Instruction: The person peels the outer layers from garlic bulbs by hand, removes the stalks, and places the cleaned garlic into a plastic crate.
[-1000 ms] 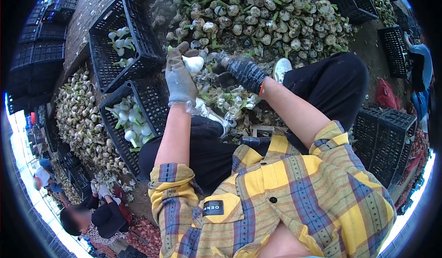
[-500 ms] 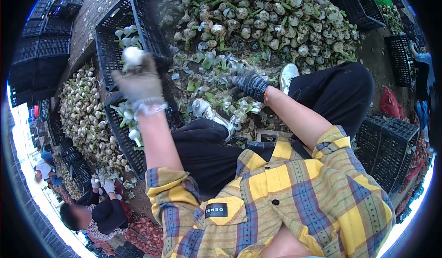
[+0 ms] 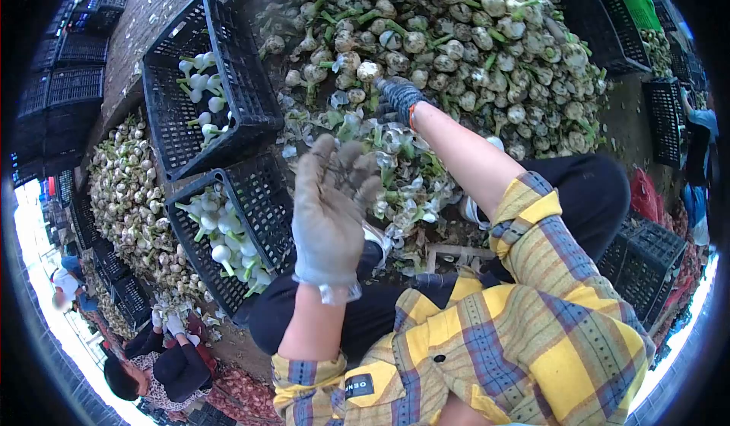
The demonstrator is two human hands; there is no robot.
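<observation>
here, left hand [image 3: 331, 213] spread, right hand [image 3: 398, 99] by garlic bulb [image 3: 369, 71], partly hidden, cannot tell its grip

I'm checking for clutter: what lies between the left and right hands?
The head view shows loose peelings between the left hand and the right hand.
</observation>
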